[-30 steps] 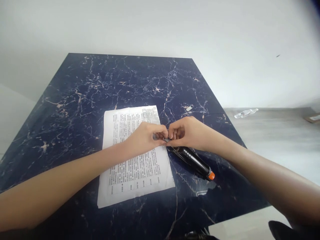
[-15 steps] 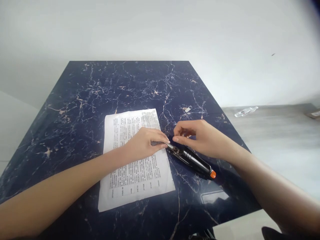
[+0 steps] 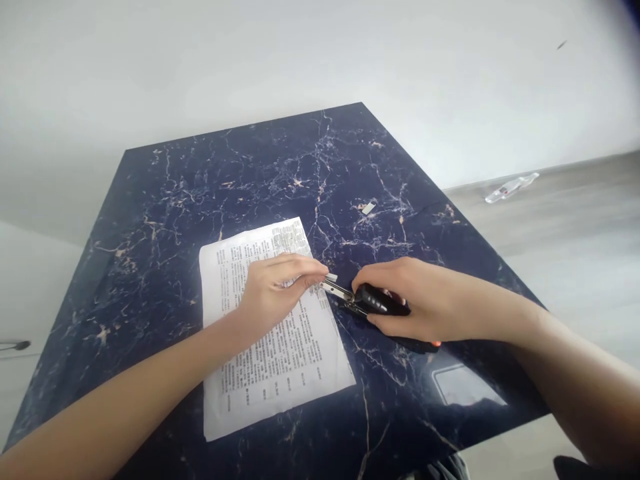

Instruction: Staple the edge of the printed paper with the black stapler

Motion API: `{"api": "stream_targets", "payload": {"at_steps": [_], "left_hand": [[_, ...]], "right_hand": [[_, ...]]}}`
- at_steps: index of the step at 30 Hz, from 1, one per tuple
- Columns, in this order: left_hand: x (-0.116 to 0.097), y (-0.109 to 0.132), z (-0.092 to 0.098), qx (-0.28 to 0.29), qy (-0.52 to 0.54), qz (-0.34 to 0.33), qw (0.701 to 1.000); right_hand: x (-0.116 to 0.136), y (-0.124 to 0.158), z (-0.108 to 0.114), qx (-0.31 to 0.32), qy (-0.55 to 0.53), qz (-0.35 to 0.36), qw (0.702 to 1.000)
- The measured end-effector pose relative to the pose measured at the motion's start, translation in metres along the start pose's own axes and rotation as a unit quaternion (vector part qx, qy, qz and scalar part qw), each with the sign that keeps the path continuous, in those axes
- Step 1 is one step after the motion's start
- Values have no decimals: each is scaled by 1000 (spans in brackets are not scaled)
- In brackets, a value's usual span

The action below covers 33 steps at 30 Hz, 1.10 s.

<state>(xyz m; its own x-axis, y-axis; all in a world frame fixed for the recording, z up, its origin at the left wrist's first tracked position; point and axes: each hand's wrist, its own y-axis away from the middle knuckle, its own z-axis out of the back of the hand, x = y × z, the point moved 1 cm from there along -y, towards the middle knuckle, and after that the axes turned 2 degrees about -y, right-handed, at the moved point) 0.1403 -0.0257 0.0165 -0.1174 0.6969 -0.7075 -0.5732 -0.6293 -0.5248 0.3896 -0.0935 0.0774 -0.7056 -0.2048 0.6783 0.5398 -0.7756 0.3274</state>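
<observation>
A black stapler [image 3: 383, 300] with an orange end lies on the table, its metal staple channel [image 3: 337, 288] showing and pointing toward the paper. My right hand [image 3: 425, 300] is wrapped round its body, covering much of it. My left hand [image 3: 285, 283] is over the printed sheets of paper [image 3: 280, 393], thumb and forefinger pinched at the channel's tip. A small silvery strip of staples [image 3: 332, 277] pokes out from those fingertips, just above the channel. Whether it touches the channel, I cannot tell.
The dark blue marbled table [image 3: 210, 180] stands against a pale wall. Another small silvery strip [image 3: 369, 208] lies beyond my right hand. A clear plastic piece [image 3: 511, 188] is on the floor at right. A pale reflection shows near the table's front right.
My right hand has come down and closed round the stapler. My left fingertips have lifted slightly, with the strip now visible beside them. The view has tilted.
</observation>
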Motion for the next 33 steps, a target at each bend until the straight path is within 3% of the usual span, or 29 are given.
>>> {"api": "stream_targets", "payload": {"at_steps": [4, 8, 33], "left_hand": [[2, -2, 0, 54, 4, -34, 998], [8, -3, -2, 106, 10, -71, 992], [10, -5, -1, 124, 40, -35, 991]], "right_hand": [[-2, -2, -4, -62, 18, 20, 998], [-5, -3, -6, -59, 8, 43, 997], [-7, -10, -2, -47, -76, 43, 995]]}}
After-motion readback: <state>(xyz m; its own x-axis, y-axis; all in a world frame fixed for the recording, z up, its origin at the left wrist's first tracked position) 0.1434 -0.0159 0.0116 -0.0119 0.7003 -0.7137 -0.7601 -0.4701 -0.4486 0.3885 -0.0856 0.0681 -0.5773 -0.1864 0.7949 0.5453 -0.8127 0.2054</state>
